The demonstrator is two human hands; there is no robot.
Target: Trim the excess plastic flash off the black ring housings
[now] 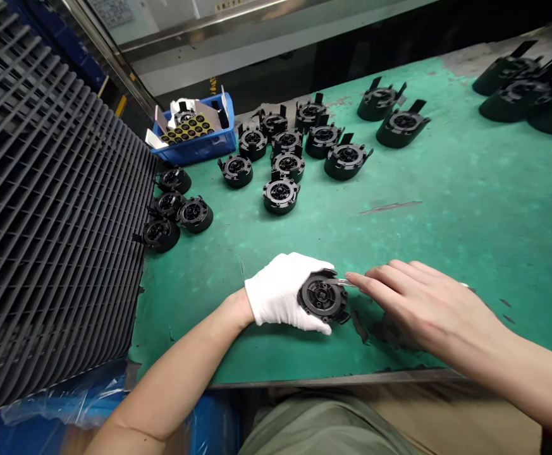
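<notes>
My left hand (pixel 288 294), in a white glove, wraps its fingers and thumb round a round black plastic housing (pixel 320 297) with ribs and small holes in its face. My bare right hand (pixel 413 297) pinches a slim silvery metal tool (pixel 342 282), index finger laid along it. The tool's tip reaches the upper right of the housing's face. Most of its handle is hidden in my palm, so its exact kind does not show. Closest on the green work surface stands another black housing (pixel 281 193).
Several like housings (pixel 346 158) stand behind my hands, with more at far right (pixel 515 95) and left (pixel 195 213). A blue bin (pixel 200 148) holds round yellow-and-black stickers. A dark slatted rack (pixel 57 189) borders the left. The green mat (pixel 470 221) has torn patches.
</notes>
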